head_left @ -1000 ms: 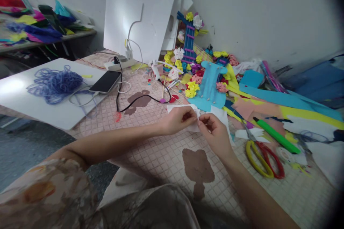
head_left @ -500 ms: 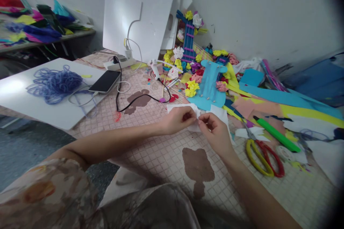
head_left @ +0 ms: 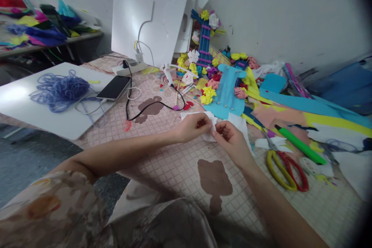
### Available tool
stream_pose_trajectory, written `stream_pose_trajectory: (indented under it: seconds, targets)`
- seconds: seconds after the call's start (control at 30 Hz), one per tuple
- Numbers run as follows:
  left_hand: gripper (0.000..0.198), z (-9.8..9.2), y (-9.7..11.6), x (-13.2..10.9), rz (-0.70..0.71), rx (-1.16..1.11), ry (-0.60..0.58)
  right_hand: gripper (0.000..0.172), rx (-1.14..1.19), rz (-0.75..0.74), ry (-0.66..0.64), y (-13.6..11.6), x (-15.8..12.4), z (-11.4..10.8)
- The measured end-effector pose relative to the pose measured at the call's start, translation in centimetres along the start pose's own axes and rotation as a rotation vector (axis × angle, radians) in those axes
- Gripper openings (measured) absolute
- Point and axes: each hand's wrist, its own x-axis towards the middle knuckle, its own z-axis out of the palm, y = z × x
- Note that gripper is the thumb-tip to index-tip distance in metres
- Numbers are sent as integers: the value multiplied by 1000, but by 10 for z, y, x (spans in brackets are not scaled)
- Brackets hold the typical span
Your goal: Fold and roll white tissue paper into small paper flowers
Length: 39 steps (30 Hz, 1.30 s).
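Paper piece (head_left: pixel 214 127), white, sat pinched between left hand (head_left: pixel 193 128) and right hand (head_left: pixel 234 143); light, even pressure likely guarded against tearing

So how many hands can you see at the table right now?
2: the left hand and the right hand, fingertips close together over the white paper. I see no others.

Smartphone (head_left: pixel 114 87) at the white board's (head_left: pixel 62 123) edge, charging cable (head_left: pixel 87 113) plugged in. Tangled blue yarn (head_left: pixel 62 90) beside it; power strip (head_left: pixel 122 71) behind.
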Motion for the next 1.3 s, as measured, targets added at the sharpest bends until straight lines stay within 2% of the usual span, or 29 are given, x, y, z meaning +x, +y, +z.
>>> stream_pose_trajectory:
  seconds: [0.1,0.2,0.33,0.6,0.67,0.8,0.9,1.03,1.2,1.3]
  targets:
    - [15,-1,2,-2,6,30,13,16,3,61,-65,1,0,1]
    - [27,-2,3,-4,-14,38,-43,18,127,95,-40,4,1,0]
    - [23,-2,-1,-3,-7,118,-67,17,247,91,-12,8,3,-4]
    - [17,-1,-2,-1,24,32,43,15,63,-39,164,2,3,-6]
    - [16,0,-1,-2,63,67,76,19,70,-23,142,0,2,-2]
    - [13,1,0,-4,95,100,90,21,93,69,6,1,2,3]
    - [11,-1,1,-3,106,153,96,21,73,98,24,2,3,2]
    - [11,-3,3,-3,124,205,136,19,34,58,67,0,2,0]
    - [22,-3,5,-4,44,96,2,21,60,54,68,-2,1,1]
    - [20,-3,5,-2,-8,103,-15,21,97,48,81,2,2,0]
